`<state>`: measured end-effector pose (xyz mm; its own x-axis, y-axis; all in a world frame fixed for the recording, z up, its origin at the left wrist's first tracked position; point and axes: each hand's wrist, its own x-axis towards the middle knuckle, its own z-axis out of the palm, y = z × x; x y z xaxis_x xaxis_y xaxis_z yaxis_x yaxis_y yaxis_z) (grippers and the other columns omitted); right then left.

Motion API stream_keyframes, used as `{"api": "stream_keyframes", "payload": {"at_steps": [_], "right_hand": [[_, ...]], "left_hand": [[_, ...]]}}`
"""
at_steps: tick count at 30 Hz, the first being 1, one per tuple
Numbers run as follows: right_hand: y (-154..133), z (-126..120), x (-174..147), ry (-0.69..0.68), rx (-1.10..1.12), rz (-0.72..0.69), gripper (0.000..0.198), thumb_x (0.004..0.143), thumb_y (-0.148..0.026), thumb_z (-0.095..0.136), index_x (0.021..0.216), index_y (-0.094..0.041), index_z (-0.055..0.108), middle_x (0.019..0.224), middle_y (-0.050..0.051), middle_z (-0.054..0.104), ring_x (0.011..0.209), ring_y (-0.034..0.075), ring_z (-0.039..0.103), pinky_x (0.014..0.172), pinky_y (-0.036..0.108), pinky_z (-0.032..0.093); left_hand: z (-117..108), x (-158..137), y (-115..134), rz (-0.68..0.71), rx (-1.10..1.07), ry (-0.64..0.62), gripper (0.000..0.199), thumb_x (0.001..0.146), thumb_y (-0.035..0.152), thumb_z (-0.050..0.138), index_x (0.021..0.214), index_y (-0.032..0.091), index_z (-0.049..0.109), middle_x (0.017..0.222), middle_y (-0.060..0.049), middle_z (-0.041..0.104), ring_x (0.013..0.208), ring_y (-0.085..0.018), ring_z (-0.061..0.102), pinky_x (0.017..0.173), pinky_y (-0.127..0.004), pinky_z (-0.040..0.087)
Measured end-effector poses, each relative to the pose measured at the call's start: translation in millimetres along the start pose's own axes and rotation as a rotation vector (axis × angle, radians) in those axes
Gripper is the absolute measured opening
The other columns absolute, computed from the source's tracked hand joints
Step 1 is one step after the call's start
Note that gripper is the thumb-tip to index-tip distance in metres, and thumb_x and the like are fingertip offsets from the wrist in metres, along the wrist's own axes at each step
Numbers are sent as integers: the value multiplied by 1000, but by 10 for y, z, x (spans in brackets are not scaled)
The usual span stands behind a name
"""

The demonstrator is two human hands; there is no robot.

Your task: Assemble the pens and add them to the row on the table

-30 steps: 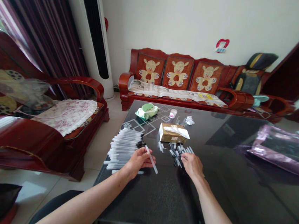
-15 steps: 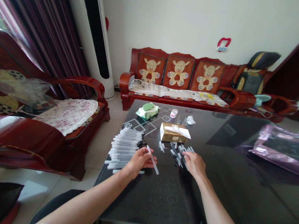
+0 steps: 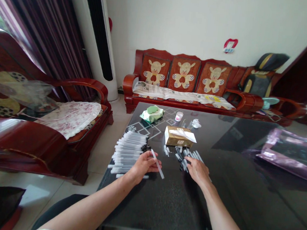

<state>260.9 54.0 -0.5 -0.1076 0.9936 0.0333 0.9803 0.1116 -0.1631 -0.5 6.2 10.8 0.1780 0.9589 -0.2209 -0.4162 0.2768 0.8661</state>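
A slim translucent white pen barrel (image 3: 159,169) slants across the fingers of my left hand (image 3: 146,165), which is closed around it near its upper end. To the left lies a big row of similar pens (image 3: 129,152) with frosted barrels and black ends toward the right. My right hand (image 3: 197,170) is over a loose heap of small pen parts (image 3: 183,160), clear and black, its fingers apart and touching the heap. Part of the heap is hidden under this hand. Several small clear pen caps (image 3: 166,151) lie between my hands.
Behind the heap stands a gold tissue box (image 3: 180,137). A green wipes pack (image 3: 152,114), a small white cup (image 3: 179,116) and crumpled tissue (image 3: 196,123) sit farther back on the dark glossy table (image 3: 232,195). A purple clear bag (image 3: 291,153) lies at right.
My right hand has shifted slightly within the heap of pen parts, its fingertips moving a little left. My left hand keeps holding the pen barrel in about the same place.
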Motion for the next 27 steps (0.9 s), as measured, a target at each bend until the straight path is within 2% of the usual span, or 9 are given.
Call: {"api": "stream_keyframes", "payload": {"at_steps": [6, 12, 14, 20, 27], "right_hand": [[-34, -34, 0, 15, 23, 43, 39, 80, -24, 51, 117, -27, 61, 101, 8, 70, 94, 26, 64, 72, 33, 45], [17, -111, -10, 15, 26, 114, 17, 75, -27, 53, 80, -26, 69, 84, 5, 69, 84, 24, 64, 64, 30, 41], [61, -133, -16, 20, 38, 135, 15, 73, -26, 54, 74, -26, 69, 82, 4, 69, 83, 23, 63, 62, 29, 40], [83, -129, -35, -85, 100, 134, 11, 70, -28, 58, 67, -24, 67, 76, 4, 67, 74, 21, 62, 58, 28, 38], [-57, -101, -46, -138, 60, 120, 15, 73, -32, 57, 71, -20, 68, 81, 9, 68, 76, 23, 62, 61, 31, 39]], "left_hand": [[-2, 2, -5, 8, -26, -20, 33, 72, 26, 68, 98, 15, 50, 81, -11, 68, 73, -23, 68, 72, -41, 53], [-11, -8, -9, 21, -7, -42, 32, 74, 26, 66, 99, 15, 49, 82, -10, 68, 74, -23, 68, 73, -41, 53], [-12, -12, -10, 26, 0, -47, 31, 74, 26, 65, 98, 15, 49, 83, -10, 68, 75, -23, 68, 73, -41, 53], [-8, -9, -11, 18, 14, -29, 31, 73, 27, 66, 97, 15, 48, 81, -10, 68, 73, -22, 67, 72, -40, 53], [2, -12, 2, 8, 26, -23, 32, 72, 27, 66, 96, 15, 48, 81, -10, 68, 73, -22, 68, 71, -40, 53]]}}
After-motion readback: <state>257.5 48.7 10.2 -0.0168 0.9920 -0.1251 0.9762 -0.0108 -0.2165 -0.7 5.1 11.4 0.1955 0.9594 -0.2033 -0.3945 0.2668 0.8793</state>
